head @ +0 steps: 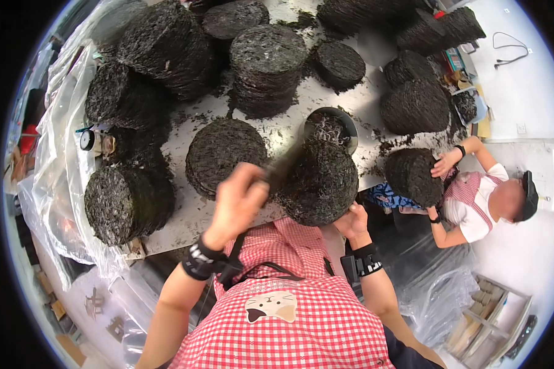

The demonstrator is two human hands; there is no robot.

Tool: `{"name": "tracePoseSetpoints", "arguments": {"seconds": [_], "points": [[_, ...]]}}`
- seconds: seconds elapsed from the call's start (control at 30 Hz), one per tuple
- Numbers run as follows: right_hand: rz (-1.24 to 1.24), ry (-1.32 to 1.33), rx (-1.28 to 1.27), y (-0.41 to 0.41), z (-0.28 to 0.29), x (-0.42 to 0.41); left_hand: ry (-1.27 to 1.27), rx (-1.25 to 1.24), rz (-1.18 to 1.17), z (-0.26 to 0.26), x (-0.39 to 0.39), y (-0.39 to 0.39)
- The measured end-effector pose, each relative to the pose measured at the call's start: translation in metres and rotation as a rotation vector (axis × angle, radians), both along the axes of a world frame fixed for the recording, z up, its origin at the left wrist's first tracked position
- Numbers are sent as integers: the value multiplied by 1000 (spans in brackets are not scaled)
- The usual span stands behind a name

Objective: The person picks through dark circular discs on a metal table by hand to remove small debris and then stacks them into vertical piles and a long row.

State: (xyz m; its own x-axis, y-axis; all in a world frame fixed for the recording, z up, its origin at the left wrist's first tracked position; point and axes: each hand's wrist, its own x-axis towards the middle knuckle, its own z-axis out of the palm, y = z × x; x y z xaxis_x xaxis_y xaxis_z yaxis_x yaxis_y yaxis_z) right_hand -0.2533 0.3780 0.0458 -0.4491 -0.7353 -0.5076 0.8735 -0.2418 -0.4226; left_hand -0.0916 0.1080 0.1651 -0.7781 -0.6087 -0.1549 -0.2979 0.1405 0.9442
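Note:
My left hand (241, 198) is blurred, its fingers curled round a dark, smeared thing (286, 162) too blurred to name. That thing reaches up and right over a round cake of what looks like dried seaweed (325, 184). At the cake's lower right edge, my right hand (353, 220) grips the rim, the cake tilted at the table's front edge. Behind it, a round bowl (352, 127) holds pale and dark shreds and is partly covered by the cake. A low stack of round seaweed cakes (226, 154) lies just beyond my left hand.
Taller seaweed stacks (267, 69) crowd the back and left of the white table (180, 221), which is strewn with dark crumbs. Clear plastic sheeting (67, 138) drapes the left side. At right, another person (475, 198) holds a seaweed stack (413, 177). A jar (97, 142) lies at left.

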Motion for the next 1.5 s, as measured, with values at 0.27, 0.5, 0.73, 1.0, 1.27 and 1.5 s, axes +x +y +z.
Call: {"name": "tracePoseSetpoints", "arguments": {"seconds": [0.27,0.5,0.73,1.0,1.27,1.5], "points": [[-44,-49,-75,6,-8,12,-338,-409,334,-102,104,-96],[-40,52,-11,-12,8,28,75,-189,-191,-40,18,-8],[-24,164,142,-15,25,42,20,-543,-321,-23,-45,66],[-18,77,56,-12,26,37,83,110,-317,-3,-23,17],[-64,-50,-71,7,0,28,-217,10,190,-47,67,-120],[-67,-47,-32,-1,1,30,-111,-252,183,-52,46,-54]]}}
